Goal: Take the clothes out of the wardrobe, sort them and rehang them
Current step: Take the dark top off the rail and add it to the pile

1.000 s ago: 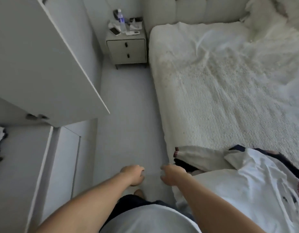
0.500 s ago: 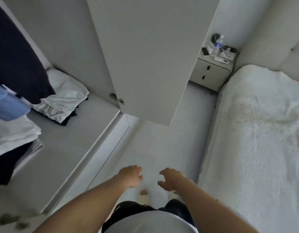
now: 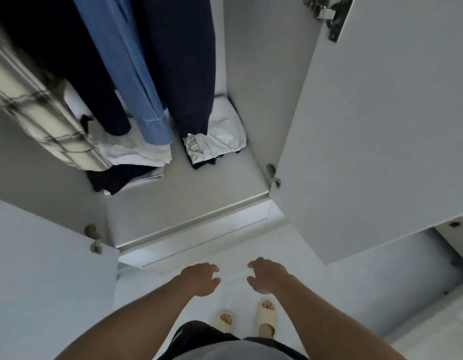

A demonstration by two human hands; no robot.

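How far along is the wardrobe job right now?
Done: both wardrobe doors stand open. In hand: nothing; the left hand and right hand hover empty before the wardrobe. Left: the blue garment, the dark garments and the plaid garment still hang inside, and folded clothes lie on its floor.

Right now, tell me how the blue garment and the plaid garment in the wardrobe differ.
The blue garment is plain mid-blue; the plaid garment is cream with dark crossing lines. The blue garment hangs mid-wardrobe between dark clothes; the plaid garment hangs at the left edge. The blue garment's hem reaches the folded white pile; the plaid garment's hem overlaps that pile's left side. Both hang inside, untouched by either hand.
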